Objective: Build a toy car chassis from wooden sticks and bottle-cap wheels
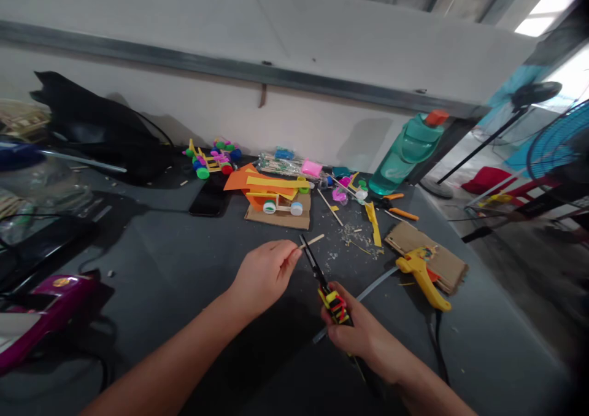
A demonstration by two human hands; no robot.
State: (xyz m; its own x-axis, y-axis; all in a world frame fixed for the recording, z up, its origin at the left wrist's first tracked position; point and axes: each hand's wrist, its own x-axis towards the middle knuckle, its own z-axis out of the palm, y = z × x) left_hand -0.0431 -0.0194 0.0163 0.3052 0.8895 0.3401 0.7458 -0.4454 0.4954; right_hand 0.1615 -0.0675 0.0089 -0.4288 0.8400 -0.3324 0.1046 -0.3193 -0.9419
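My left hand point(269, 270) is closed in a pinch on a thin wooden stick point(316, 240), whose pale end sticks out to the right. In my right hand point(352, 327) is a scissors-like tool point(337, 305) with dark narrow blades and a black, yellow and red handle. Its blades meet the stick just beyond my left fingertips; I cannot tell whether they are closed on it. Behind my hands, a small toy car point(283, 206) with bottle-cap wheels stands on a cardboard piece point(276, 219), beside orange and yellow paper point(271, 183).
On the right lie a yellow glue gun point(423, 278), a second cardboard piece point(396, 238) and orange-handled pliers point(400, 210). A teal bottle point(402, 155) stands by the wall. Wheeled toys point(209, 161), a phone point(209, 198) and a purple object point(50, 312) are farther left.
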